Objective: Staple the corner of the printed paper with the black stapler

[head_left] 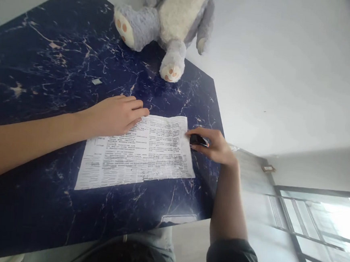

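A creased sheet of printed paper (pixel 142 156) lies on the dark blue marbled table (pixel 36 201). My left hand (pixel 118 116) rests over the sheet's upper left edge, palm down, with its fingers bent and lying near the top edge; nothing shows in it. At the sheet's right edge, my right hand (pixel 212 144) has a small black object (pixel 197 140) between thumb and fingers. The object is next to the paper's right side, and its exact kind is hard to make out.
A grey and cream plush toy (pixel 179 18) sits at the table's back edge. A small pale piece (pixel 97 81) lies left of it. A white-outlined label (pixel 179 219) is at the front edge. A white wall stands to the right.
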`<state>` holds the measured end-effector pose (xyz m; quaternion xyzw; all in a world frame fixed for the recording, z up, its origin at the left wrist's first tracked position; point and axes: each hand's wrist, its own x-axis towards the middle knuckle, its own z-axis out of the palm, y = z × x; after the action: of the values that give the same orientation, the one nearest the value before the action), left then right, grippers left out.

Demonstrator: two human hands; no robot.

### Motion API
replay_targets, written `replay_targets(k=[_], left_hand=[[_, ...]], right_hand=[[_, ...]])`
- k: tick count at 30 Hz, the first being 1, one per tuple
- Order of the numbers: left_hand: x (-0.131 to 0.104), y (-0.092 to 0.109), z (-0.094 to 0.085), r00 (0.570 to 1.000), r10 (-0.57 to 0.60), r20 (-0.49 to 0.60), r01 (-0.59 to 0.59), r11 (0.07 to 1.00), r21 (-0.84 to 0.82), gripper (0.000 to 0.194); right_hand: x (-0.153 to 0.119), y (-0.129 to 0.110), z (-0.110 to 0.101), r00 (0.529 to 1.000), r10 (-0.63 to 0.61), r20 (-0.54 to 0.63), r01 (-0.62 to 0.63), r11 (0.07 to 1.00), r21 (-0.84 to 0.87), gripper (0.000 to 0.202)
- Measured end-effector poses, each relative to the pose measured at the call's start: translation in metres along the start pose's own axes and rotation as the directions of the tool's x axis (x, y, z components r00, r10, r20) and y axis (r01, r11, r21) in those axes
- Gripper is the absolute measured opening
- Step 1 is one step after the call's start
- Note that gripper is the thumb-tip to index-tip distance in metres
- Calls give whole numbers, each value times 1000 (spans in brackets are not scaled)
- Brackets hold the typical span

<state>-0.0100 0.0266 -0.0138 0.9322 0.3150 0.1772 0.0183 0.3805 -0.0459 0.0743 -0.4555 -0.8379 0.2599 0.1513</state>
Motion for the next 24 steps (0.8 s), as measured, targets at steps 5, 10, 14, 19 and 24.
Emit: replay_targets(k=[5,10,14,19,24], left_hand=[[0,-2,3,1000,-9,-18,10,1000,18,52],[0,-2,2,1000,-6,-12,6,1000,-9,49],[0,0,2,1000,-22,-19,21,999,-49,51],[0,-2,4,999,-14,-29,12,996,-89,49],[-1,-2,2,1000,-15,-19,12,992,-129,49]], right_hand=[[-5,22,-7,980,170,-107,-171,985,1,42],[-2,22,-5,995,82,-53,-82,997,3,35],[1,3,-1,1000,0,-18,1,999,53,28],[7,-15,11,995,-78,-63,79,997,25,25],[10,-16,18,995,-67,-77,67,998,-8,36]])
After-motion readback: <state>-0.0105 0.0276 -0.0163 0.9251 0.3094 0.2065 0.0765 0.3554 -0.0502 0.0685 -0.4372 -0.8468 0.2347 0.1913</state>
